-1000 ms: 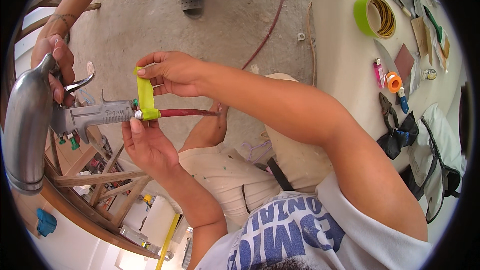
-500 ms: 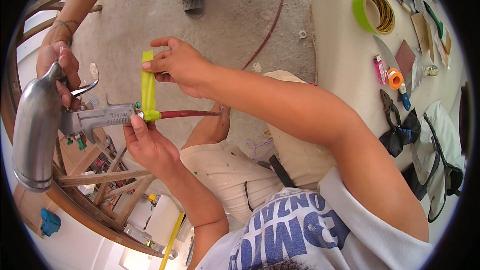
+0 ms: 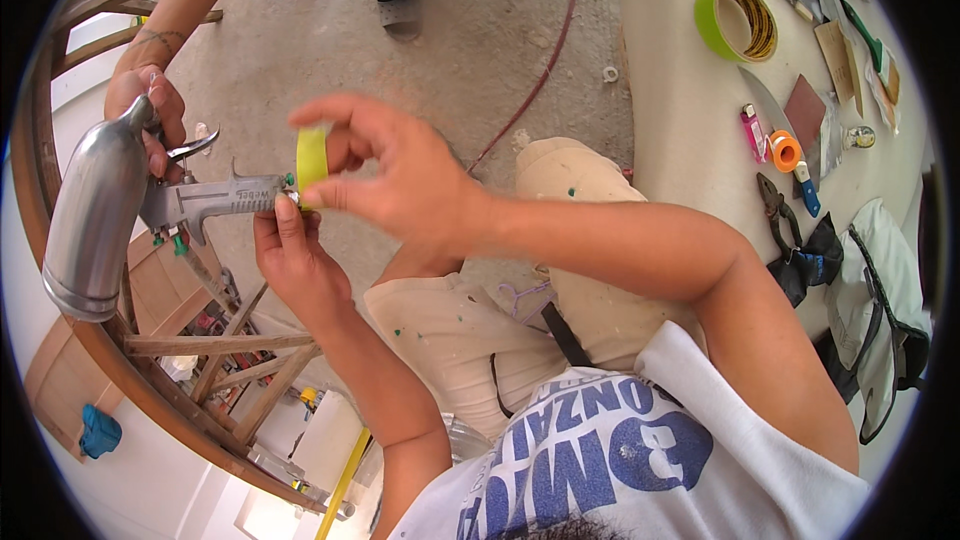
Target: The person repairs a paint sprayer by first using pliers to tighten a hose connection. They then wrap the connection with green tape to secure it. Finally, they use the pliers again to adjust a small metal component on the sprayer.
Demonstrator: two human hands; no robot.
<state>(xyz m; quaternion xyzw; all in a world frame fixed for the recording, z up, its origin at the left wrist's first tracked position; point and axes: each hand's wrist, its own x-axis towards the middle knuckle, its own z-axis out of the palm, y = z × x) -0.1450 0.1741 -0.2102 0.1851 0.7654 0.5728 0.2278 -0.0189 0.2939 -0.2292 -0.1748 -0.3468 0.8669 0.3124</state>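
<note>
A metal spray gun (image 3: 215, 202) with a silver cup (image 3: 95, 220) lies sideways at the left. Another person's hand (image 3: 150, 120) grips it near the trigger. My left hand (image 3: 303, 265) is closed on the handle's end, thumb on top, where the hose fitting sits. A strip of yellow-green tape (image 3: 312, 162) stands up from that joint. My right hand (image 3: 400, 175), slightly blurred, pinches the strip between thumb and fingers. It hides most of the joint and the red hose leading from it.
On the pale table at right are a green tape roll (image 3: 735, 23), a knife (image 3: 806, 188), an orange ring-shaped spool (image 3: 785, 150), a pink lighter (image 3: 752, 132) and pliers (image 3: 778, 210). A red hose (image 3: 545, 85) crosses the concrete floor. Wooden framing (image 3: 215, 345) stands at left.
My right hand has come down and closer to the joint, drawing the tape strip shorter. The spray gun has shifted slightly right and up. My left hand keeps its grip.
</note>
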